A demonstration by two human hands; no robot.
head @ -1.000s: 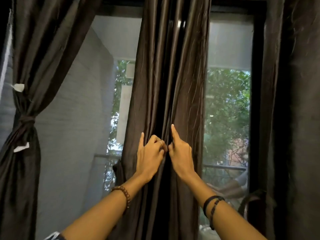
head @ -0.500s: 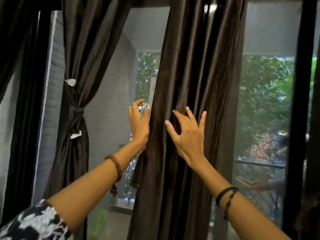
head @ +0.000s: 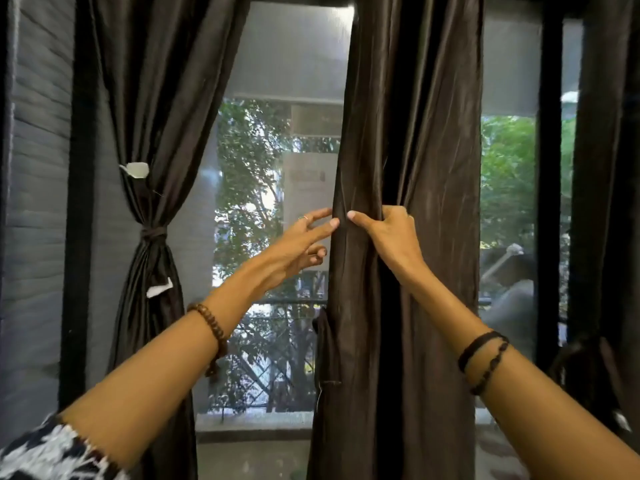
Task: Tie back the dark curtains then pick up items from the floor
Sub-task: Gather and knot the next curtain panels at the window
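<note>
While your right hand [head: 388, 233] bunches the soft, slippery middle curtain [head: 412, 150], left hand [head: 298, 244] spread loose, gather it mid-height.

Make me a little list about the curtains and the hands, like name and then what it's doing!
left curtain: gathered and tied back with a dark tie
middle curtain: hanging loose, not tied
right hand: fingers curled round a bunch of the middle curtain
left hand: fingers stretched out, tips at the middle curtain's left edge
left wrist: brown bead bracelet
right wrist: black bands
outside the window: green trees
</note>
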